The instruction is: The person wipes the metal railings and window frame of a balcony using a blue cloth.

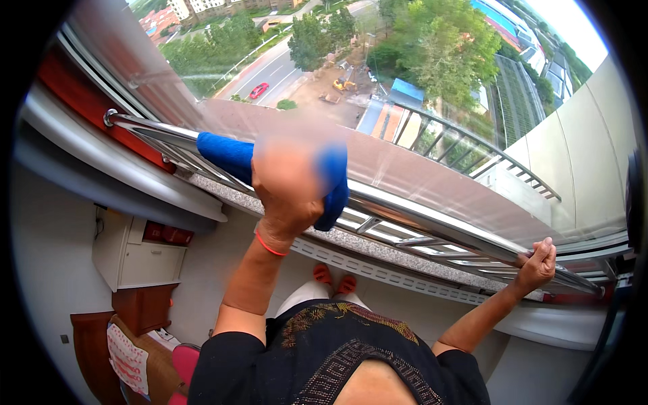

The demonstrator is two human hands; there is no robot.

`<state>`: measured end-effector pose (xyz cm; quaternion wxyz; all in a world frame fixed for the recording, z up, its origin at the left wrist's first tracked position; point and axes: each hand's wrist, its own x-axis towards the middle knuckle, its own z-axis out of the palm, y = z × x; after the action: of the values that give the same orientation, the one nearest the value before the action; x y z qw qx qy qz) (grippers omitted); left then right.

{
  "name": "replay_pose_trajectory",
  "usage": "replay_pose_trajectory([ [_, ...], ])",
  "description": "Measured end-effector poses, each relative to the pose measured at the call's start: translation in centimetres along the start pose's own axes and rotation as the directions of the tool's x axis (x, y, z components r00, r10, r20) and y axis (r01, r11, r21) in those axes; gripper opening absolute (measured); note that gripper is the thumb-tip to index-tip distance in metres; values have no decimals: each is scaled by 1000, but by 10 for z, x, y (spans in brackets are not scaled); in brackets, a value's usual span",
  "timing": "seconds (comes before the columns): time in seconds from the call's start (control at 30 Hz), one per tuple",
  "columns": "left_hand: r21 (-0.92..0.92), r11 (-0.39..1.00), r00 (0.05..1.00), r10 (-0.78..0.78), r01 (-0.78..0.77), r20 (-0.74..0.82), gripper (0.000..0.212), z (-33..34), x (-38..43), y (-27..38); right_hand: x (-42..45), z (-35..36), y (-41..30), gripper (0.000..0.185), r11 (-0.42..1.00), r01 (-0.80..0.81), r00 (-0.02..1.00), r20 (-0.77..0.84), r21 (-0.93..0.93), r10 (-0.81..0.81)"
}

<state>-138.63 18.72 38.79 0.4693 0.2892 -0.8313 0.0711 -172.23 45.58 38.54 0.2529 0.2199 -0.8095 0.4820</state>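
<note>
A polished metal guard rail (405,207) runs across the inside of a large window. My left hand (288,182), with a red band at its wrist, is on a blue cloth (331,200); its fingers are blurred. The cloth lies over the rail's top bar and hangs down on both sides of the hand. Farther right along the same bar, my right hand (537,266) is closed around the metal near the rail's right end.
Beyond the window pane (314,121) lie a road, trees and an outside railing (476,147). Below the rail run a stone sill (395,250) and a perforated white radiator cover (374,268). Curtains hang at both ends. At the lower left stand a white cabinet (149,266) and a pink chair (186,362).
</note>
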Motion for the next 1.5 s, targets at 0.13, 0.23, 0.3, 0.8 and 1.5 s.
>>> replay_pose_trajectory([
  [0.13, -4, 1000, 1000, -17, 17, 23, 25, 3, -6, 18, 2, -3, 6, 31, 999, -12, 996, 89, 33, 9],
  [0.23, 9, 997, 997, 74, -74, -2, 22, -8, -3, -11, -20, -13, -15, 30, 953, -94, 987, 153, 289, 51],
  [0.3, -25, 999, 999, 39, -40, -32, 18, -15, -2, -51, -40, -16, -29, 28, 957, 39, 999, 7, 287, -43],
  [0.8, 598, 760, 966, 229, -255, 120, 29, -147, -63, -568, -95, 63, -98, 32, 856, 403, 901, -25, -324, -434],
  [1.5, 579, 732, 934, 275, -358, 229, 31, -201, -52, -662, -92, 68, -72, 28, 774, 449, 848, -61, -446, -527],
])
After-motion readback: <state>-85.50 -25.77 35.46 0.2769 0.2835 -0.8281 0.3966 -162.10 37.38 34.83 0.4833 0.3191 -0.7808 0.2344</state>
